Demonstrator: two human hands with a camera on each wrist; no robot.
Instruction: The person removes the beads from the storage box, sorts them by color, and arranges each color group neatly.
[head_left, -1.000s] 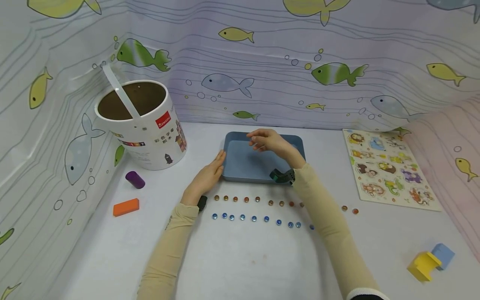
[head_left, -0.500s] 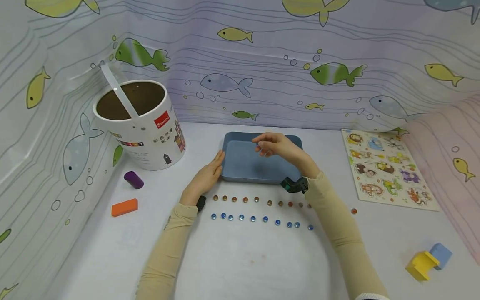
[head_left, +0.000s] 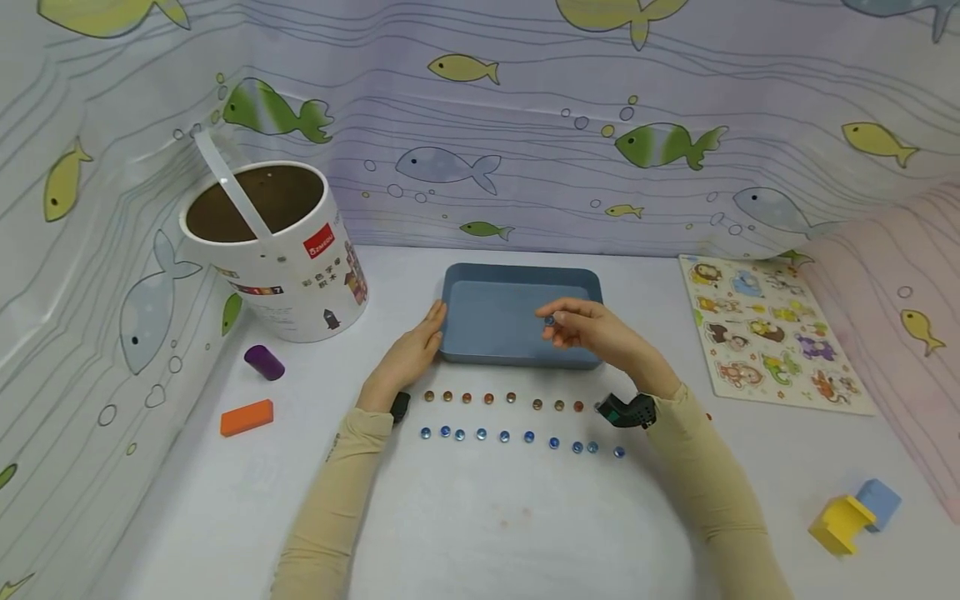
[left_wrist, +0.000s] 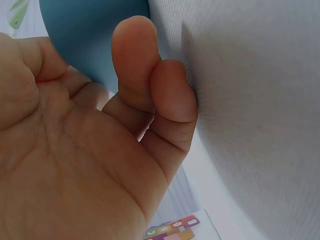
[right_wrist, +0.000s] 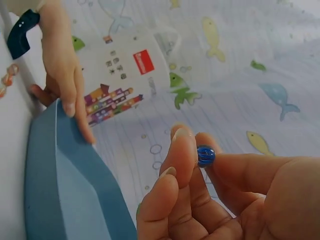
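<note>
My right hand (head_left: 592, 332) pinches a small blue glass marble (right_wrist: 205, 156) between thumb and fingertips, over the right part of a shallow blue-grey tray (head_left: 480, 360). Against the tray's left edge rests my left hand (head_left: 408, 354), its fingers fairly straight. The left wrist view shows this palm (left_wrist: 75, 160) with fingertips beside the tray wall. In front of the tray lies a row of amber and orange marbles (head_left: 489, 398). Nearer to me is a second row, of blue marbles (head_left: 505, 437). My right wrist and sleeve cover part of the amber row's right end.
A large white bucket (head_left: 300, 283) with a raised handle stands at the back left. Near it lie a purple cylinder (head_left: 265, 362) and an orange block (head_left: 247, 417). On the right are an animal puzzle board (head_left: 772, 333), a yellow block (head_left: 840, 525) and a blue block (head_left: 878, 504).
My right hand has moved right and toward me over the tray, and the blue marble in its fingertips has come into view. The left hand has stayed at the tray's edge.
</note>
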